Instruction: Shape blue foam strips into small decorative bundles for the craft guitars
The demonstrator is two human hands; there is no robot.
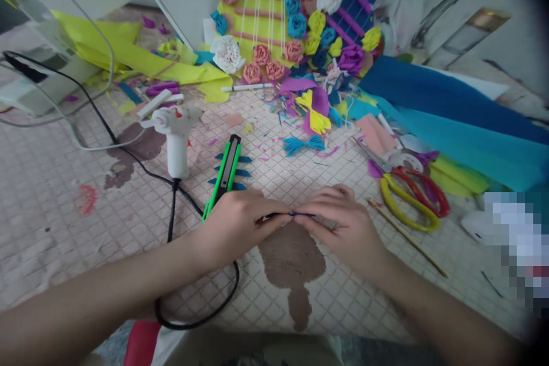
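Diamond-patterned cloth [128, 229] covers the table beneath my arms, marked by a brown patch [293, 260] just below my hands. Between them sits a thin dark blue strip [305, 215], pinched by the thumb and fingers of both my left hand [244, 220] and my right hand [343, 223]. Just past my left hand, which hides one end, lies a green cutter [227, 171] across blue strips [243, 173]; a wooden stick [409, 240] and scissors [388, 201] lie to my right. Farther off stand a white glue gun [176, 148] and, behind scraps, a yellow stringed shape [268, 6] with paper flowers [261, 55].
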